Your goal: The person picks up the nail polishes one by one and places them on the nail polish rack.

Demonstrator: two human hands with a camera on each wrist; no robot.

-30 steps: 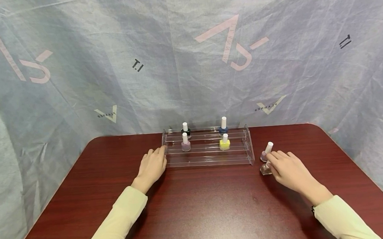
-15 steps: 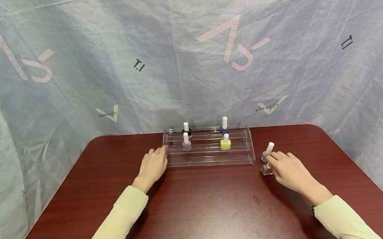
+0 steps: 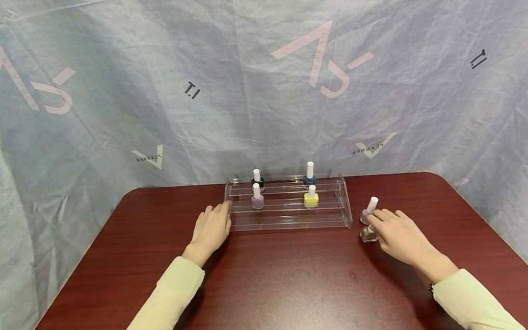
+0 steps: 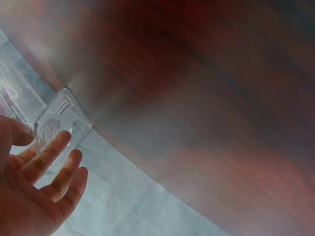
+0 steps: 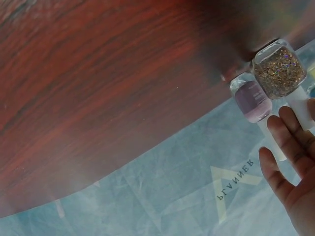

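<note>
My right hand (image 3: 399,234) pinches the white cap of a nail polish bottle with brown-gold glitter (image 5: 280,71), which stands on the table at the rack's right. Beside it a mauve nail polish bottle (image 5: 252,101) leans, its white cap close to my fingers. At the other end, my left hand (image 3: 210,227) holds the end panel (image 4: 61,118) of a clear stepped rack (image 3: 291,219) with thumb and index finger; the other fingers extend loosely. The rack carries a black bottle (image 3: 258,182), a blue bottle (image 3: 309,180), a mauve bottle (image 3: 258,201) and a yellow bottle (image 3: 311,199).
The dark red wooden table (image 3: 296,290) has rounded far corners. A grey printed cloth (image 3: 240,85) hangs right behind its far edge and continues down both sides. The rack stands close to that far edge.
The head view shifts very slightly. Both hands, the rack and the bottles keep practically the same places.
</note>
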